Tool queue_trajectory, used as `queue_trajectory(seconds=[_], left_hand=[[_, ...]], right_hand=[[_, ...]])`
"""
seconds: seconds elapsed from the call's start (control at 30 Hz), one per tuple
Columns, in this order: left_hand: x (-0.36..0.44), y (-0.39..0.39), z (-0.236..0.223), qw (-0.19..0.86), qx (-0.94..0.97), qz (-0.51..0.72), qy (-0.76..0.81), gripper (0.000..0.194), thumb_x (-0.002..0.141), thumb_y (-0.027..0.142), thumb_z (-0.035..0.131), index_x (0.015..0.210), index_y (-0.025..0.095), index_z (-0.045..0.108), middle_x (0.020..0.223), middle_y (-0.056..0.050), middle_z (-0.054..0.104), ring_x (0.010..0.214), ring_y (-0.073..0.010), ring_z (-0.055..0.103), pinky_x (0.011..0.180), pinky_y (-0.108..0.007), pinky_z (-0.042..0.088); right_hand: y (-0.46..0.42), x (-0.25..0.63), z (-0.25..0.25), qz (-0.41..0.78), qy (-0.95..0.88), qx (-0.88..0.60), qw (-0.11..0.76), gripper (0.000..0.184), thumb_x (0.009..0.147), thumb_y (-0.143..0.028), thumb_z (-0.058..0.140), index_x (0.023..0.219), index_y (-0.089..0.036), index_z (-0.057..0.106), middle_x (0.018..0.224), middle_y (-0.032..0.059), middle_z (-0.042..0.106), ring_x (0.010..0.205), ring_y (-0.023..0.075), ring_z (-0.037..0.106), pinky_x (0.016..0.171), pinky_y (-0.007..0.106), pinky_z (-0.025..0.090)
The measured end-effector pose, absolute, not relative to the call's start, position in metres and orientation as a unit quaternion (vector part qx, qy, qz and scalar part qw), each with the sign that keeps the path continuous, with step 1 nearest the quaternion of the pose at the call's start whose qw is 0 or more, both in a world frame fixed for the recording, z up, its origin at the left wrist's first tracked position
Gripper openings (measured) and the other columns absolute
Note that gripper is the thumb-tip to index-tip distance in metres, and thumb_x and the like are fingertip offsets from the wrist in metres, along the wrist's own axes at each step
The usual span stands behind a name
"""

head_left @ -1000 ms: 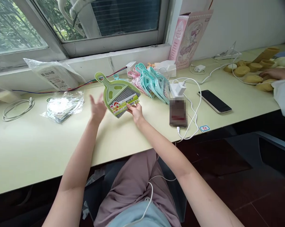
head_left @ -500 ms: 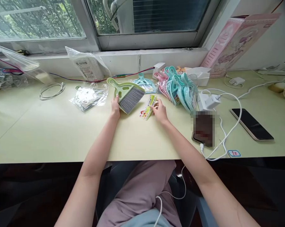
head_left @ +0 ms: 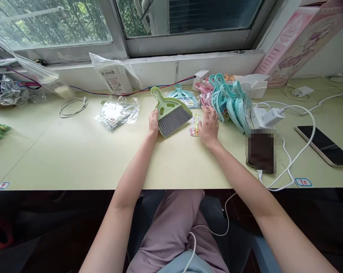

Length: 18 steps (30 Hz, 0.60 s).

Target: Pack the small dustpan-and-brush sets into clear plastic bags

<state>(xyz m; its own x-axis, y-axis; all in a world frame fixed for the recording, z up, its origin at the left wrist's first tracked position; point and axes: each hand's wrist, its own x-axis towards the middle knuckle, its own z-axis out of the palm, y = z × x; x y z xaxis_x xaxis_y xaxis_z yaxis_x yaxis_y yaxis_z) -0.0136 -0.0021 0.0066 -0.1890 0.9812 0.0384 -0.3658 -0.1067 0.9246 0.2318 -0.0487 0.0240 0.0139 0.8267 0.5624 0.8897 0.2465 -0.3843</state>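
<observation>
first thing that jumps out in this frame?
The green mini dustpan with grey brush at mid-desk, with the left hand on its left edge. Just right of it, the right hand lies over a small colourful label card. Behind that hand, a bunch of teal and pink dustpan sets leans near the window sill.

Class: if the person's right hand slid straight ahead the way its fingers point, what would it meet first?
Probably the pink dustpan set at the near end of the pile; the right hand points up-table toward it. Depth is unclear.
</observation>
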Motion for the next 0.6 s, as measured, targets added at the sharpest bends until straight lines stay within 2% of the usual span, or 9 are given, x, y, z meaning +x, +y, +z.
queue_trajectory(seconds=[0.13, 0.27, 0.47, 0.6], left_hand=[[-0.003, -0.007, 0.009, 0.503, 0.402, 0.634, 0.428, 0.035, 0.089, 0.051, 0.065, 0.096, 0.018, 0.069, 0.109, -0.009, 0.072, 0.112, -0.0246, 0.065, 0.104, -0.037, 0.047], [0.011, -0.016, 0.016, 0.515, 0.483, 0.588, 0.394, 0.033, 0.088, 0.05, 0.065, 0.096, 0.019, 0.071, 0.109, -0.006, 0.073, 0.112, -0.0248, 0.065, 0.105, -0.037, 0.045], [0.023, -0.03, 0.018, 0.508, 0.54, 0.537, 0.401, 0.042, 0.088, 0.054, 0.061, 0.104, 0.016, 0.071, 0.112, -0.006, 0.073, 0.114, -0.0251, 0.062, 0.105, -0.035, 0.043], [0.022, -0.034, 0.018, 0.579, 0.509, 0.492, 0.405, 0.05, 0.084, 0.061, 0.061, 0.104, 0.017, 0.072, 0.104, -0.007, 0.075, 0.104, -0.0264, 0.066, 0.098, -0.036, 0.047]], right_hand=[[-0.062, 0.216, 0.037, -0.063, -0.749, -0.552, 0.362, 0.042, 0.098, -0.022, 0.036, 0.134, -0.022, 0.057, 0.137, 0.0151, 0.055, 0.129, 0.03, 0.047, 0.104, 0.049, 0.039], [-0.061, 0.193, 0.046, -0.053, -0.781, -0.539, 0.311, 0.038, 0.101, -0.028, 0.037, 0.126, -0.017, 0.063, 0.125, 0.0168, 0.064, 0.12, 0.0306, 0.051, 0.099, 0.046, 0.036], [-0.053, 0.169, 0.059, -0.056, -0.735, -0.636, 0.229, 0.043, 0.103, -0.03, 0.033, 0.105, -0.011, 0.071, 0.107, 0.0188, 0.071, 0.101, 0.0283, 0.062, 0.087, 0.037, 0.038], [-0.052, 0.175, 0.057, -0.002, -0.7, -0.672, 0.242, 0.041, 0.1, -0.028, 0.038, 0.093, -0.014, 0.076, 0.097, 0.0159, 0.074, 0.085, 0.0241, 0.067, 0.072, 0.031, 0.04]])
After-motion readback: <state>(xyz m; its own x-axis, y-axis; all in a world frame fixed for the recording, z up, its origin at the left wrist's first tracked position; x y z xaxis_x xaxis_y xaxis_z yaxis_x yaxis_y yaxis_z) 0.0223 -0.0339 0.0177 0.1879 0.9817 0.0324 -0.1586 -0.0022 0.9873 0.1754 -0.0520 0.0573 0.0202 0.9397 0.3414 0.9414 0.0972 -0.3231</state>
